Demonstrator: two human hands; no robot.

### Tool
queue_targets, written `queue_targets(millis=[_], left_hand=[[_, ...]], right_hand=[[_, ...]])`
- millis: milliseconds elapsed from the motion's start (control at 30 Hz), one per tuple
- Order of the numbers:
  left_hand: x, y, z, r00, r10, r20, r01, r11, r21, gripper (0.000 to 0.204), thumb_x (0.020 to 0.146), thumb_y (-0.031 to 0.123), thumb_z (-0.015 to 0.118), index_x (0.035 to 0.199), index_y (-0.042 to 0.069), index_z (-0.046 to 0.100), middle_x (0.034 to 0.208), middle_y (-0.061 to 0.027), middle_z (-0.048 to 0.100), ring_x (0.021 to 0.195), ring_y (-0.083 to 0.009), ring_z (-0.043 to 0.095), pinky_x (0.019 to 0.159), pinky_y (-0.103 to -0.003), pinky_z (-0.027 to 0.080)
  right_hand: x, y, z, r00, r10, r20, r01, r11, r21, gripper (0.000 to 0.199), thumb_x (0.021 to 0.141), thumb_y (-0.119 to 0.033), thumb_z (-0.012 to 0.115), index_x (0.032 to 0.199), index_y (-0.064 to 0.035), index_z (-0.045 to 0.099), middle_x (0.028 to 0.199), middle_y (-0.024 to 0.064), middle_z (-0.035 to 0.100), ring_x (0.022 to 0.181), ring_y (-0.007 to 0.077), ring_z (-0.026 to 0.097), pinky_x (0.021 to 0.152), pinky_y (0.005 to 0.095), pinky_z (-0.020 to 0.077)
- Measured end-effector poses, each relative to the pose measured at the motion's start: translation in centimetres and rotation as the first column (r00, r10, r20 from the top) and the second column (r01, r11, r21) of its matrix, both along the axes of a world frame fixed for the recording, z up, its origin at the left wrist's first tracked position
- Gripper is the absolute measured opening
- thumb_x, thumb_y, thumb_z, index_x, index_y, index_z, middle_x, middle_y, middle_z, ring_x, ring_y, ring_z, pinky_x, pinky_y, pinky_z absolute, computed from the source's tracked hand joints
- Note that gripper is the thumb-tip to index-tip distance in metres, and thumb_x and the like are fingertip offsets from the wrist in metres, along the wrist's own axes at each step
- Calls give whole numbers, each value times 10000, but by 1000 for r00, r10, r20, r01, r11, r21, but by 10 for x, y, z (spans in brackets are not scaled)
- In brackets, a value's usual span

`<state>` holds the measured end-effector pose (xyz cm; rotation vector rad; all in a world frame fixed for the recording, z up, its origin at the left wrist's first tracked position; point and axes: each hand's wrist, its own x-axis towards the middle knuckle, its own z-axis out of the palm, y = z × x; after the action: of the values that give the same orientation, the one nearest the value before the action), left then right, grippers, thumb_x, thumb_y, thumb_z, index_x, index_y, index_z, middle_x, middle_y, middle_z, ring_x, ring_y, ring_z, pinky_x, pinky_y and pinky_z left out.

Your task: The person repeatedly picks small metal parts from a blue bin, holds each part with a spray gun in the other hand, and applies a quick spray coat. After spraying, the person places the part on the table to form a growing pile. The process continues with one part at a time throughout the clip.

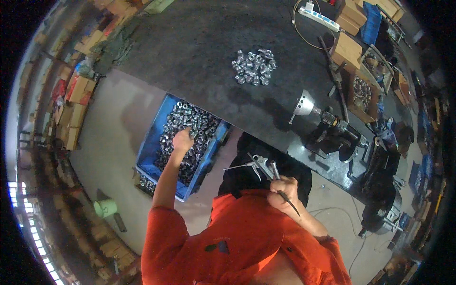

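"Why does your dark bench (180, 52) have the blue bin (154, 135) beside it?"

"Probably so you can reach the metal fittings (197, 118) inside easily."

"And the small pile (254, 66) on the bench?"

"More loose fittings, perhaps heaped there to stay apart from the bin's."

"Your hands?"

"Your right hand (285, 192) wraps its fingers around a silver metal tool (260, 164), seemingly keeping it ready above your lap. Your left hand (183, 140) is among the bin's fittings; whether it pinches one, I can't tell."

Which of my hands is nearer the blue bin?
Left. Your left hand is at the metal fittings in the blue bin; your right hand is outside, to its right, holding a metal tool.
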<state>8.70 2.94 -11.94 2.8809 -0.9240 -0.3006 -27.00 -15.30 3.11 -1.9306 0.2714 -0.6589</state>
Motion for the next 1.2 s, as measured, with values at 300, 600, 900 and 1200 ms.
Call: queue_targets(millis=[300, 600, 900, 1200], left_hand=[[-3, -26, 23, 984, -172, -54, 180, 916, 359, 247, 737, 237, 609, 953, 116, 620, 950, -150, 630, 871, -305, 626, 728, -425, 505], [-38, -21, 70, 819, -86, -567, -147, 924, -353, 145, 750, 143, 602, 843, 34, 575, 772, -102, 624, 678, -247, 637, 602, -357, 504], [-158, -65, 149, -114, -556, -824, -569, 716, -404, 276, 883, 197, 542, 1015, -42, 582, 772, -92, 611, 603, -193, 610, 562, -297, 523], [-168, -71, 145, 55, -540, -840, -478, 724, -497, 320, 908, 257, 507, 930, -55, 578, 686, -71, 588, 516, -160, 576, 497, -273, 502]], right_hand=[[-2, 3, -5, 1000, 5, -27, -5, 1000, -14, 179, 551, 7, 559, 521, -57, 395, 507, 94, 380, 449, 251, 430, 405, 353, 316], [0, 2, -12, 992, 113, -53, -115, 993, -34, 162, 561, -4, 546, 531, -50, 394, 508, 110, 385, 437, 279, 427, 403, 364, 315], [12, 0, 14, 942, 324, -91, -319, 946, 65, 157, 609, -70, 611, 571, -39, 461, 556, 132, 456, 548, 321, 512, 480, 415, 382], [6, -1, 13, 953, 280, -115, -278, 960, 35, 112, 604, -60, 586, 570, -45, 480, 549, 129, 476, 521, 316, 524, 464, 407, 395]])
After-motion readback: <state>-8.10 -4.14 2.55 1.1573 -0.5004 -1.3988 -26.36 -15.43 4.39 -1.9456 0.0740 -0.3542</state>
